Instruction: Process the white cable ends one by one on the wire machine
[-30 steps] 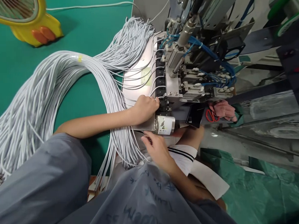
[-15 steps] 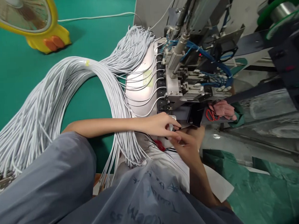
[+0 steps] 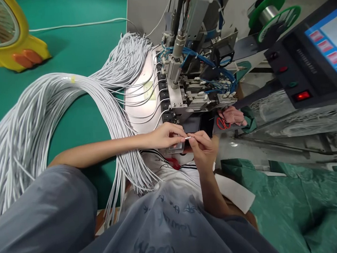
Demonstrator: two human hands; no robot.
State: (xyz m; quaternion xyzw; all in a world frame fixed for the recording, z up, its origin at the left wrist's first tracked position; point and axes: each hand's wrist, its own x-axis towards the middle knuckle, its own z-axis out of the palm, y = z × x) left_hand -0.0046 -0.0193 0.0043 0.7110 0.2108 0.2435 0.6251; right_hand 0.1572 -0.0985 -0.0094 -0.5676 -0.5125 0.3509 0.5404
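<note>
My left hand (image 3: 167, 135) reaches across the hanging bundle of white cables (image 3: 113, 117), its thumb and fingers closed in a pinch. Between its fingertips and those of my right hand (image 3: 204, 151) shows a short length of white cable (image 3: 188, 138). My right thumb and index finger pinch the other side of it; the rest of this cable is hidden by my hands. Just beyond my hands stands a machine (image 3: 177, 76) with metal cylinders and blue air tubes. Several white cables curve from the bundle into a row of black slots (image 3: 163, 93) along its edge.
At the left a yellow fan base (image 3: 19, 54) stands on the green mat (image 3: 79, 37). A control panel (image 3: 296, 70) and a green-flanged wire spool (image 3: 268, 16) are at the right. Red-handled scissors (image 3: 222, 123) lie by a pink cloth (image 3: 233, 115). Green sheeting (image 3: 292, 199) fills the lower right.
My hands have risen slightly, and a white cable end now shows between the fingertips. The view has swung right, bringing more of the control panel into sight.
</note>
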